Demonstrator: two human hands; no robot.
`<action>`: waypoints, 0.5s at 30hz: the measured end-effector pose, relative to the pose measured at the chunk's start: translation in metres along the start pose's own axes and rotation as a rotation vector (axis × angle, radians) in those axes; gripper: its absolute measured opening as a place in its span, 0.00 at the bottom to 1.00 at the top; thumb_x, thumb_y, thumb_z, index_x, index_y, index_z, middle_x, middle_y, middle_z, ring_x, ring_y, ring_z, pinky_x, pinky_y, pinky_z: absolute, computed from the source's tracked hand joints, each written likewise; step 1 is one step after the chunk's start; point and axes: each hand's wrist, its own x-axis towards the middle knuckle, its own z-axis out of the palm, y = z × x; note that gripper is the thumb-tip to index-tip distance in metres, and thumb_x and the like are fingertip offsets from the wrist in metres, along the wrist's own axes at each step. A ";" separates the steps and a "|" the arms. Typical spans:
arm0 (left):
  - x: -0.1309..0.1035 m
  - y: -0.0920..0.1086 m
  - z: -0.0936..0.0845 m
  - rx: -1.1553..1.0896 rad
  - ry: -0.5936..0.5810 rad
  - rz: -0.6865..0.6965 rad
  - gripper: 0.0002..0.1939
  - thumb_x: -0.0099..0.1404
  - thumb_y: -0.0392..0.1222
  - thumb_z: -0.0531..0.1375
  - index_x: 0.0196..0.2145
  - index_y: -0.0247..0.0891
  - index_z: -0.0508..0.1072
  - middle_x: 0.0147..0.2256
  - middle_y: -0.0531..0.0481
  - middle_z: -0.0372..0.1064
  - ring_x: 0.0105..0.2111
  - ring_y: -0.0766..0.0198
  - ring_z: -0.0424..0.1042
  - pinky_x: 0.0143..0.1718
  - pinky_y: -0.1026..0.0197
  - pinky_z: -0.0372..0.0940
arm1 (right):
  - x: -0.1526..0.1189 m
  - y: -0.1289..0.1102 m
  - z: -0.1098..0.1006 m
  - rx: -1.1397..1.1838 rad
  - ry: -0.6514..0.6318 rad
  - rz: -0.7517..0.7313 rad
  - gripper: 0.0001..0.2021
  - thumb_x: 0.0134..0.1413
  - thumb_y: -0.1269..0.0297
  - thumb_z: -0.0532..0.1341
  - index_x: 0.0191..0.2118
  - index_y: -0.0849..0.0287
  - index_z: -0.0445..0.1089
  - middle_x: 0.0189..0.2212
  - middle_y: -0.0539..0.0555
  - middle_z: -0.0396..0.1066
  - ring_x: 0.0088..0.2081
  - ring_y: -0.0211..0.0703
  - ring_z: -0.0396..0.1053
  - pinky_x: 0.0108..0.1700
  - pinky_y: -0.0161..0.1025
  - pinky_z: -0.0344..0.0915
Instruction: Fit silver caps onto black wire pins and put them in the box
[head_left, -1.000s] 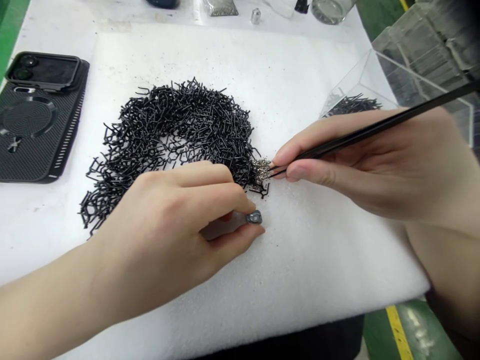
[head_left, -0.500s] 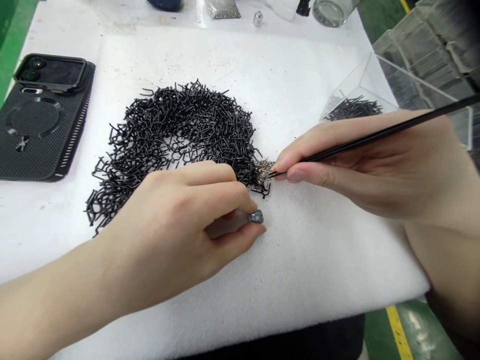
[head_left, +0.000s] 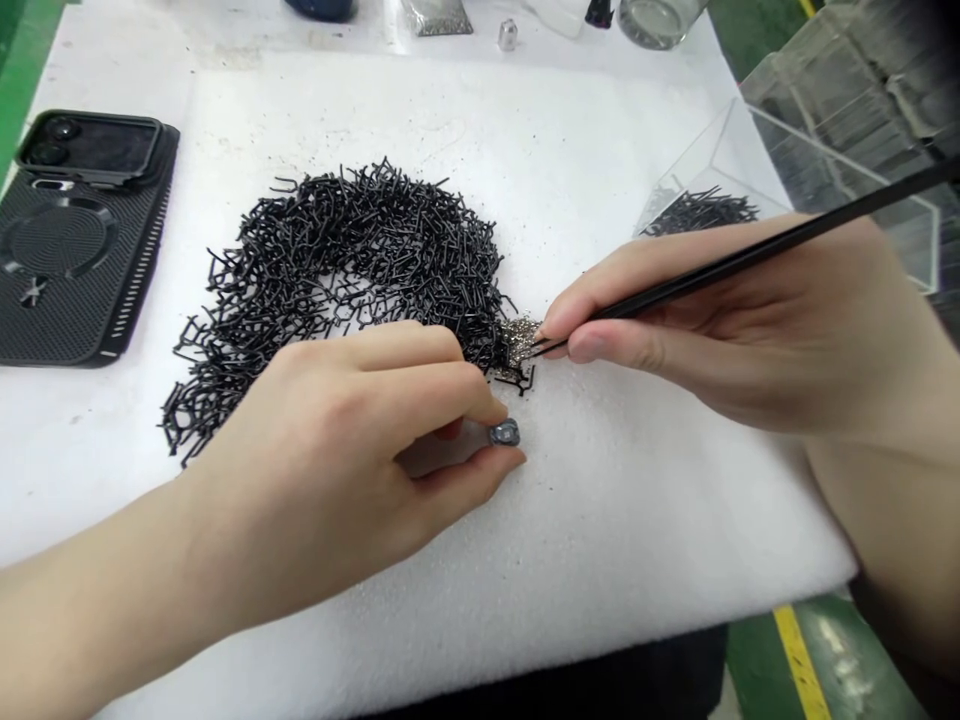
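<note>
Between the thumb and forefinger of my left hand (head_left: pixel 360 440) is a small grey, shiny piece (head_left: pixel 505 432), held just above or on the white foam sheet (head_left: pixel 600 520). My right hand (head_left: pixel 712 320) grips a pair of black tweezers (head_left: pixel 720 268) like a pen. Their fine tips point left, at the edge of a little heap of tiny silvery-gold grains (head_left: pixel 519 340). Whether the tips pinch a grain is too small to tell. A large curved pile of thin, bent black pieces (head_left: pixel 375 230) lies behind my left hand, which hides part of it.
On the left lies a black phone in a case (head_left: pixel 75 240). A clear tray (head_left: pixel 855 180) holding more black pieces (head_left: pixel 701 210) sits at the right, partly behind my right hand. Along the back are a bag of small grey bits (head_left: pixel 437 15), a small clear piece (head_left: pixel 508 36) and a glass jar (head_left: pixel 656 22).
The whole view has shifted slightly, so everything appears a little further left. Both hands keep the same grip and nearly the same place beside the grains.
</note>
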 end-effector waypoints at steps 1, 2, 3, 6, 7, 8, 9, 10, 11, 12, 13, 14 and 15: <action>0.001 0.001 0.000 0.009 -0.009 -0.017 0.07 0.77 0.41 0.67 0.38 0.43 0.84 0.32 0.54 0.77 0.31 0.65 0.76 0.33 0.64 0.69 | 0.000 0.000 0.000 0.003 -0.004 0.003 0.05 0.70 0.68 0.75 0.42 0.48 0.89 0.40 0.46 0.90 0.41 0.40 0.88 0.43 0.35 0.87; 0.003 0.003 -0.001 0.018 -0.020 -0.033 0.05 0.76 0.42 0.68 0.39 0.44 0.84 0.32 0.54 0.78 0.32 0.64 0.78 0.33 0.64 0.71 | 0.000 -0.001 0.001 0.004 -0.009 0.007 0.05 0.70 0.68 0.75 0.42 0.48 0.89 0.41 0.46 0.90 0.41 0.40 0.88 0.44 0.35 0.87; 0.004 0.005 -0.001 0.023 -0.028 -0.043 0.04 0.75 0.43 0.69 0.41 0.45 0.85 0.33 0.53 0.79 0.33 0.63 0.79 0.34 0.64 0.72 | 0.001 -0.001 0.001 0.005 -0.009 0.008 0.06 0.70 0.68 0.75 0.42 0.47 0.89 0.41 0.45 0.90 0.41 0.40 0.88 0.43 0.35 0.87; 0.008 0.008 -0.003 0.019 -0.039 -0.046 0.05 0.73 0.46 0.71 0.44 0.45 0.86 0.33 0.52 0.79 0.36 0.60 0.81 0.35 0.64 0.75 | 0.001 -0.002 0.001 -0.007 -0.010 0.018 0.07 0.70 0.68 0.75 0.42 0.46 0.89 0.41 0.45 0.90 0.42 0.41 0.88 0.43 0.36 0.87; 0.009 0.009 -0.003 0.018 -0.043 -0.046 0.05 0.73 0.46 0.71 0.44 0.45 0.85 0.34 0.52 0.79 0.36 0.60 0.81 0.36 0.64 0.75 | 0.001 -0.002 0.000 -0.008 -0.010 0.008 0.07 0.70 0.69 0.75 0.42 0.47 0.89 0.41 0.45 0.90 0.42 0.42 0.88 0.42 0.36 0.87; 0.009 0.009 -0.004 0.017 -0.047 -0.046 0.06 0.73 0.47 0.71 0.44 0.45 0.85 0.34 0.52 0.80 0.36 0.60 0.81 0.35 0.64 0.75 | 0.000 -0.001 0.000 -0.011 -0.008 0.000 0.07 0.69 0.69 0.75 0.42 0.47 0.89 0.41 0.46 0.90 0.41 0.42 0.88 0.42 0.35 0.86; 0.009 0.009 -0.004 0.017 -0.050 -0.046 0.05 0.73 0.46 0.71 0.43 0.45 0.85 0.33 0.52 0.80 0.36 0.60 0.81 0.35 0.64 0.75 | 0.000 -0.001 0.000 -0.013 -0.008 -0.008 0.06 0.69 0.69 0.75 0.42 0.47 0.89 0.41 0.46 0.90 0.41 0.42 0.88 0.41 0.35 0.86; 0.009 0.009 -0.004 0.017 -0.052 -0.045 0.05 0.73 0.46 0.71 0.43 0.45 0.85 0.33 0.52 0.80 0.35 0.60 0.81 0.35 0.64 0.74 | 0.000 -0.001 -0.001 -0.015 -0.006 -0.015 0.05 0.69 0.68 0.76 0.42 0.48 0.89 0.40 0.47 0.90 0.40 0.42 0.88 0.41 0.35 0.86; 0.008 0.010 -0.005 0.017 -0.054 -0.045 0.04 0.73 0.45 0.70 0.42 0.45 0.85 0.33 0.52 0.80 0.35 0.61 0.80 0.35 0.64 0.73 | 0.000 0.000 -0.001 -0.017 -0.003 -0.017 0.04 0.69 0.67 0.77 0.42 0.48 0.90 0.40 0.47 0.90 0.40 0.42 0.88 0.40 0.35 0.86; 0.007 0.010 -0.005 0.016 -0.053 -0.043 0.03 0.74 0.44 0.70 0.41 0.44 0.85 0.33 0.52 0.80 0.34 0.62 0.80 0.34 0.64 0.72 | 0.000 0.000 0.000 -0.020 0.001 -0.008 0.04 0.69 0.67 0.77 0.42 0.49 0.90 0.40 0.47 0.90 0.40 0.42 0.88 0.40 0.35 0.85; 0.006 0.010 -0.006 0.012 -0.048 -0.040 0.03 0.75 0.42 0.70 0.40 0.44 0.85 0.33 0.52 0.79 0.33 0.63 0.79 0.34 0.64 0.71 | 0.000 0.000 0.000 -0.024 0.003 0.002 0.03 0.69 0.66 0.77 0.42 0.49 0.90 0.40 0.48 0.90 0.40 0.42 0.88 0.40 0.35 0.86; 0.005 0.010 -0.006 0.009 -0.050 -0.042 0.04 0.75 0.40 0.69 0.40 0.42 0.85 0.33 0.53 0.80 0.33 0.64 0.79 0.33 0.64 0.70 | 0.000 -0.001 0.000 -0.027 0.008 0.014 0.03 0.69 0.66 0.77 0.42 0.49 0.90 0.40 0.48 0.90 0.40 0.42 0.88 0.40 0.35 0.86; 0.005 0.010 -0.006 0.002 -0.045 -0.038 0.06 0.76 0.38 0.68 0.39 0.41 0.84 0.33 0.53 0.79 0.32 0.65 0.78 0.33 0.64 0.69 | 0.000 -0.001 0.001 -0.030 0.011 0.017 0.03 0.69 0.66 0.77 0.42 0.50 0.90 0.40 0.48 0.90 0.40 0.42 0.88 0.40 0.35 0.86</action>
